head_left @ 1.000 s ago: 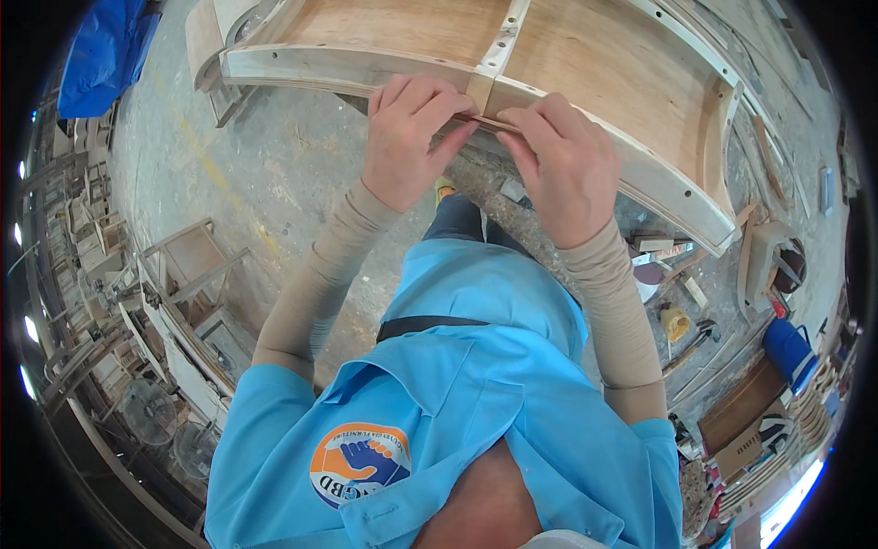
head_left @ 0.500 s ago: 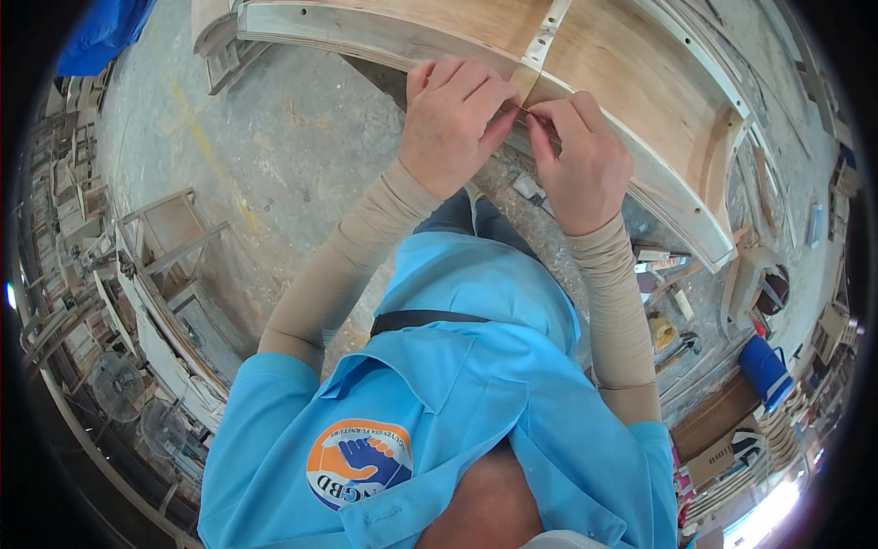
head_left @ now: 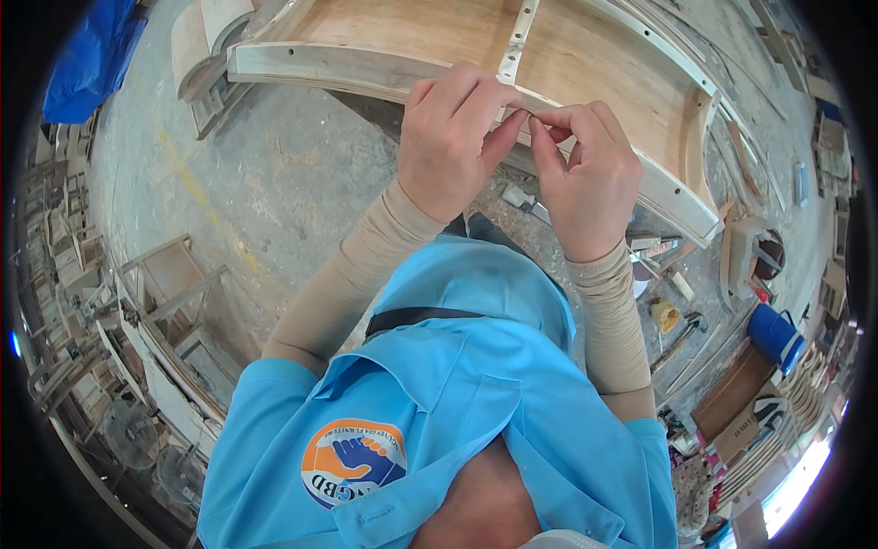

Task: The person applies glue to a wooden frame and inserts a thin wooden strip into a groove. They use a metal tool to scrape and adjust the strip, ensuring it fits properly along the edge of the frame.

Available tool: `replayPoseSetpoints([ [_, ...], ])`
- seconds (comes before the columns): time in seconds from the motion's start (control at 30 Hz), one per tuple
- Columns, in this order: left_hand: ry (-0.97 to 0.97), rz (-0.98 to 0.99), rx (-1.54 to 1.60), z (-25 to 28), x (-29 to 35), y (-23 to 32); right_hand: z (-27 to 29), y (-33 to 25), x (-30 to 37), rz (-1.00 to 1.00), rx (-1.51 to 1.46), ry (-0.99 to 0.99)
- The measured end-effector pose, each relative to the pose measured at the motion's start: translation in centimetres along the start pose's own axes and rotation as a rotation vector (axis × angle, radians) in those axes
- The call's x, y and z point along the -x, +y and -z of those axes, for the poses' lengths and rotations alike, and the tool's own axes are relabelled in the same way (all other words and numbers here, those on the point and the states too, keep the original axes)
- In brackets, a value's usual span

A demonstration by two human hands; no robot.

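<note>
My left hand [head_left: 453,142] and my right hand [head_left: 590,174] are close together over the near edge of a curved wooden frame [head_left: 366,66]. Both are pinched, their thumbs and forefingers almost meeting. Something tiny and thin is between the fingertips, too small to make out. Just beyond the fingers, a pale crosspiece [head_left: 518,41] with several holes runs across the frame's plywood panel [head_left: 594,55]. My fingers cover the spot where the crosspiece meets the near rim.
Wooden frames [head_left: 174,284] stand at the left, and a blue sheet [head_left: 91,64] hangs far left. At the right are a yellow roll [head_left: 665,317], a hammer-like tool [head_left: 690,327] and a blue bucket [head_left: 774,338]. Curved wooden pieces [head_left: 206,46] stand beyond the frame's left end.
The wooden frame has shifted slightly left and up in view. A tan strip seen between my fingers and the crosspiece no longer shows. Both hands stay pinched close together.
</note>
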State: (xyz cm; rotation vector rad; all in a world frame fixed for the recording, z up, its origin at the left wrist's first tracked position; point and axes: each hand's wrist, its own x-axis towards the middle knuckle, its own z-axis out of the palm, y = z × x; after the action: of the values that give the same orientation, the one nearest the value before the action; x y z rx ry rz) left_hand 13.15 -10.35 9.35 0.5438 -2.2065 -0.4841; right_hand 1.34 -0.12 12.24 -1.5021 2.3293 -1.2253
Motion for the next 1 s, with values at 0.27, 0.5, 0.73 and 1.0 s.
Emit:
replayPoseSetpoints([
  [0.27, 0.061, -0.091, 0.104, 1.3, -2.8, 0.3, 0.6, -3.6, 0.1, -0.112, -0.064, 0.161],
  [0.5, -0.009, -0.251, 0.178, 2.8, -5.6, 0.8, 1.2, -5.2, 0.6, -0.160, -0.120, 0.304],
  [0.73, -0.679, -0.110, 0.579, 6.2, -7.5, -0.1, 6.2, -5.5, 2.2, -0.095, 0.075, 0.082],
  [1.0, -1.263, 0.422, 1.629, 4.9, -4.2, -1.2, 5.9, -5.9, 5.0, -0.208, -0.610, -0.146],
])
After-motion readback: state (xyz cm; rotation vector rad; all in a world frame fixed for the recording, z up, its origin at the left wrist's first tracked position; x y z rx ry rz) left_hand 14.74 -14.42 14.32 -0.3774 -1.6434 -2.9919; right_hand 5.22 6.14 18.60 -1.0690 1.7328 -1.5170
